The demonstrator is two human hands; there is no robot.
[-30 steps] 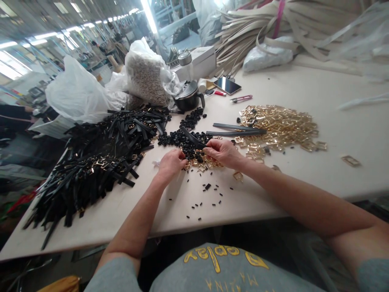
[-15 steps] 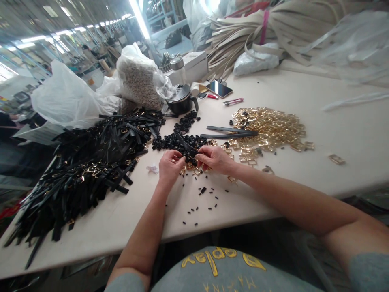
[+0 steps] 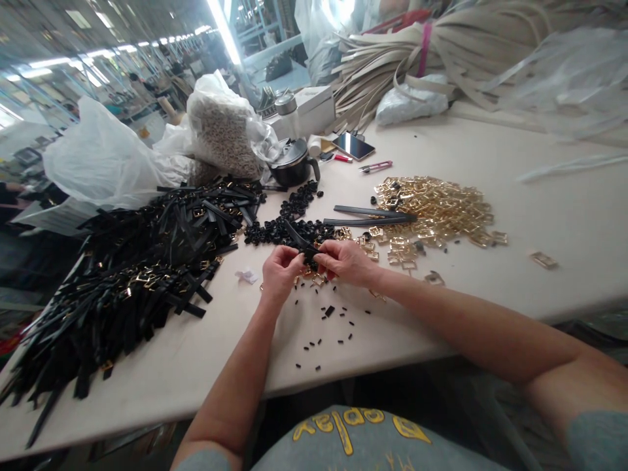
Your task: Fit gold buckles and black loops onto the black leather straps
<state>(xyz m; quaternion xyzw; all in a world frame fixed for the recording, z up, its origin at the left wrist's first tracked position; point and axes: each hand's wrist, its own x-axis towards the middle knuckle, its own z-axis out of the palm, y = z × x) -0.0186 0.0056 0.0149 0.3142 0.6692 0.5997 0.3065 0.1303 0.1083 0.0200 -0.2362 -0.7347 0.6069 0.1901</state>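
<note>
Between my two hands is a short black strap (image 3: pixel 297 235), its free end pointing up and away over the pile of small black loops (image 3: pixel 275 231). My left hand (image 3: pixel 281 271) pinches its near end with thumb and forefinger. From the other side my right hand (image 3: pixel 346 261) grips the same strap, fingers curled. The two sets of fingertips almost meet, and what lies between them is partly hidden. Gold buckles (image 3: pixel 318 279) lie under and around the fingers. Just right of my right hand is a heap of gold buckles (image 3: pixel 436 206), with two black straps (image 3: pixel 367 220) reaching into it.
On the left is a large pile of black straps with buckles (image 3: pixel 161 261). Small black bits (image 3: pixel 330 312) are scattered near the table edge. Behind stand a black lidded mug (image 3: pixel 293 165), a phone (image 3: pixel 353 145), thread snips (image 3: pixel 375 167), plastic bags (image 3: pixel 223 127) and beige strips (image 3: pixel 373 59).
My left hand has moved slightly right, closer to my right hand, and its fingertips now press against the strap. The view has shifted slightly.
</note>
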